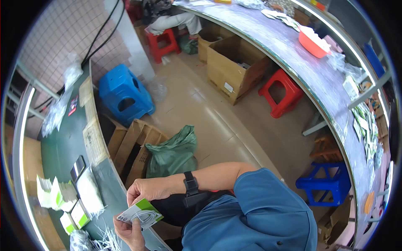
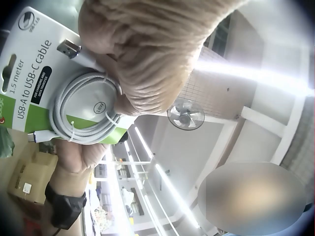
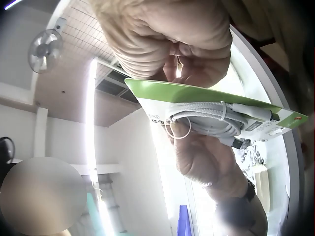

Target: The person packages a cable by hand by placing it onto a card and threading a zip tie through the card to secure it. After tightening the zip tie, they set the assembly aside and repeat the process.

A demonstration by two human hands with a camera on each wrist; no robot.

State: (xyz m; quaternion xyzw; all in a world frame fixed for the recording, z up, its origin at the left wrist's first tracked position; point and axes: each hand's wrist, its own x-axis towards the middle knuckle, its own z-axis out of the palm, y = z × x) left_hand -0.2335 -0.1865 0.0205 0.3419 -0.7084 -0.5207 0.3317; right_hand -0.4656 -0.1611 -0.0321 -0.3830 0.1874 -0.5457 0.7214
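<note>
A white-and-green card [image 1: 150, 206] carries a coiled pale USB cable [image 2: 86, 110], tied with thin white ties. My left hand [image 1: 130, 234] grips one end of the card, its thumb lying across the front beside the coil; the right wrist view shows this thumb [image 3: 183, 147] by a thin white loop. Above the card in the head view is my right hand [image 1: 148, 189], its fingers bent together at the card's edge. From the right wrist, the right hand [image 3: 172, 44] is behind the green side; what its fingertips pinch there is partly hidden.
The green worktop [image 1: 58, 146] holds a phone [image 1: 78, 168], a white bag [image 1: 90, 192], green-and-white cards [image 1: 79, 214] and loose white ties [image 1: 109, 239]. Beside it are cardboard pieces [image 1: 136, 150], a green sack [image 1: 176, 154] and a blue stool [image 1: 125, 94]. Another person sits beyond.
</note>
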